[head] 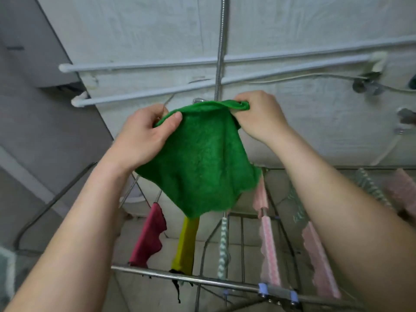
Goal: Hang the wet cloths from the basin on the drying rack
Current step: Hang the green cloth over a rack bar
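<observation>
A green cloth [202, 158] hangs in the air above the metal drying rack [184, 276]. My left hand [144, 134] pinches its upper left corner with thumb on the front. My right hand [258, 113] grips the upper right corner, bunched between the fingers. The cloth hangs spread between both hands, its lower edge over the rack's rails. On the rack hang a red cloth [149, 235], a yellow cloth [185, 244], a grey-white patterned cloth [222, 246] and pink cloths [269, 246]. The basin is not in view.
A white tiled wall with two white pipes [202, 61] and a metal shower hose [221, 48] stands behind the rack. Taps [369, 83] are fixed at the right. More pink and patterned cloths [400, 188] hang at the far right. A grey door is on the left.
</observation>
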Demonstrator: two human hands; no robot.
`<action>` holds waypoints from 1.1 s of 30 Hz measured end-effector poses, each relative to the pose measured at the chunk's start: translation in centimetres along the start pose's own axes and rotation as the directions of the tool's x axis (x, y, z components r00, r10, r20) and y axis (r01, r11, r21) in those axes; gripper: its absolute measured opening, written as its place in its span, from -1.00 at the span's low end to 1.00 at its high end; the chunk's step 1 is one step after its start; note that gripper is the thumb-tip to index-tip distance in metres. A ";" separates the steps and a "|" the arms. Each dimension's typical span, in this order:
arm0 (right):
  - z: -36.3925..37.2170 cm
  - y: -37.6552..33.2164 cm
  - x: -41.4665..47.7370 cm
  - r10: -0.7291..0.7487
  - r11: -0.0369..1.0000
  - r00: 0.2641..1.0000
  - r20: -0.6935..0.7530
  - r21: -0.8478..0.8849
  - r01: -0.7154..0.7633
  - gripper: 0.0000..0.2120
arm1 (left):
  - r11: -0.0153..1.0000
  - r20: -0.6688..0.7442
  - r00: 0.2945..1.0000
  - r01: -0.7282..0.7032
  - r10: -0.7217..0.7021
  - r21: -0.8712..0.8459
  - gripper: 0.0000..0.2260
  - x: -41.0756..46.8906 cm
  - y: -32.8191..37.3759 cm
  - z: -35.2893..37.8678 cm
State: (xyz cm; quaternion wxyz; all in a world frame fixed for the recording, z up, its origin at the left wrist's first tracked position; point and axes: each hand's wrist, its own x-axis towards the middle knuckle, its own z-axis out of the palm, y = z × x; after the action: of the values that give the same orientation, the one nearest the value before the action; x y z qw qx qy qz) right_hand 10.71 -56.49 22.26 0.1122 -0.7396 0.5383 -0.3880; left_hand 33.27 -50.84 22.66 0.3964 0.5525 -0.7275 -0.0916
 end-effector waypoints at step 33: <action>35.3 -0.4 10.3 0.340 0.862 0.921 0.191 0.327 -0.386 -0.67 | 0.730 0.012 0.765 0.618 -0.644 -0.291 -0.49 -1.8 -28.9 4.5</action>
State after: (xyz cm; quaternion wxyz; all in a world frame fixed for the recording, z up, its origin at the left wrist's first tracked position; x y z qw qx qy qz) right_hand 36.78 -74.35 3.38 0.3501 -0.6147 0.5801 -0.4037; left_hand 51.55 -61.37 2.27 0.4474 0.7088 -0.4575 -0.2970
